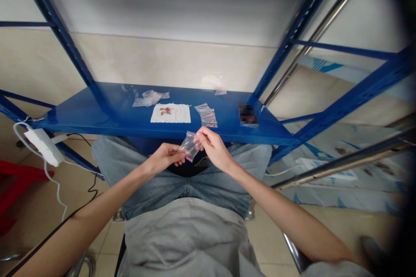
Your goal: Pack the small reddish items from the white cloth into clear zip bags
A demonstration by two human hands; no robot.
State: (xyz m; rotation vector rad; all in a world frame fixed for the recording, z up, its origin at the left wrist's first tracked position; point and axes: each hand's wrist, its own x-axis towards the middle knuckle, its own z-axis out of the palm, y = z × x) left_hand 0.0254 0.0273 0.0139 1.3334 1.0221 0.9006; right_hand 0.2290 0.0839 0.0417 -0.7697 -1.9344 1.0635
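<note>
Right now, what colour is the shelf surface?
Blue; the shelf surface shows best in the head view.

The left forearm (107,201) and right forearm (276,199) are bare, stretched forward and angled inward, with both wrists held nearly straight. The hands are brought close together near the middle of the front edge of the blue shelf (123,117). The left hand (168,154) is positioned slightly lower, thumb and forefinger pinched, other fingers curled. The right hand (212,143) is likewise closed in a pinch.
</note>
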